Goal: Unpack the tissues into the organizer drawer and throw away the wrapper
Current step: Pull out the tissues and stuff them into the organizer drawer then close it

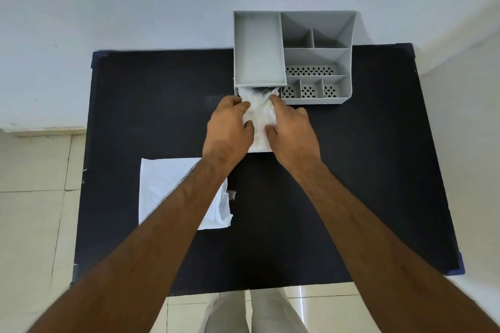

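Observation:
A grey desk organizer (316, 57) stands at the far edge of the black table (365, 170). Its drawer (261, 150) is pulled out toward me under the organizer's left compartment. A stack of white tissues (258, 116) lies in the drawer, its far end under the organizer. My left hand (230, 127) grips the stack's left side and my right hand (292, 127) grips its right side, thumbs on top. The white wrapper (167, 186) lies flat on the table to the near left, partly under my left forearm, its torn clear end (226, 205) at the right.
The organizer has several open compartments, some with perforated floors (309, 71). A white wall rises behind the table. Tiled floor shows on the left and at the table's near edge, where my trouser legs (254, 313) are visible.

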